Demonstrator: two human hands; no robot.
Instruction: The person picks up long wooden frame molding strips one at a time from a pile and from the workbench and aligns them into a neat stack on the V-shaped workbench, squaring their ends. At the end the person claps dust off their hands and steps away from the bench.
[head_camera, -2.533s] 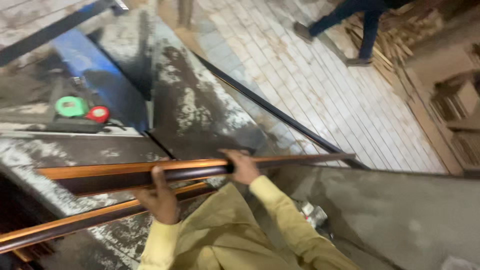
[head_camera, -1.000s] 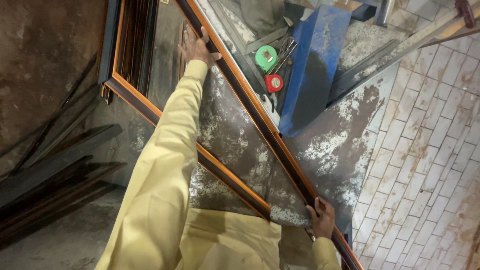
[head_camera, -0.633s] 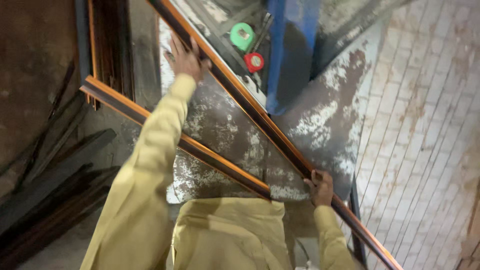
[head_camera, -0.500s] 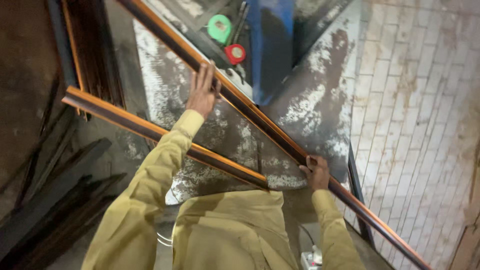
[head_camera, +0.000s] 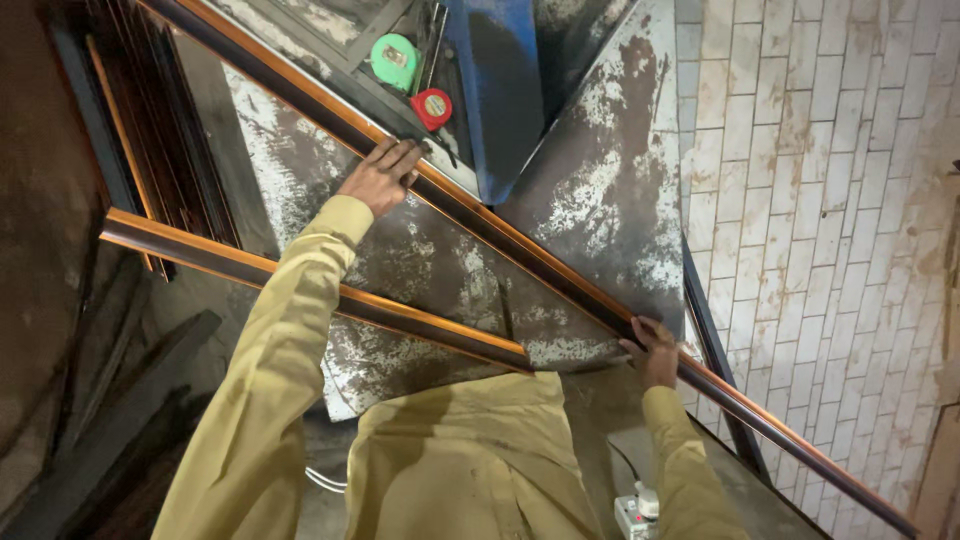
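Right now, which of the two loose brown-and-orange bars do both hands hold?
The longer bar, running top left to bottom right. Left hand and right hand grip it; the shorter bar lies untouched.

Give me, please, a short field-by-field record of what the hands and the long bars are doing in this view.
left hand: left hand laid on the upper long bar, fingers over its top edge
right hand: right hand gripping the same bar lower down
upper bar: dark with an orange edge, running diagonally across the worn metal table
second bar: shorter bar, same colours, passing under the left sleeve
behind: green round button and red round button beside a blue panel
floor: pale brick paving
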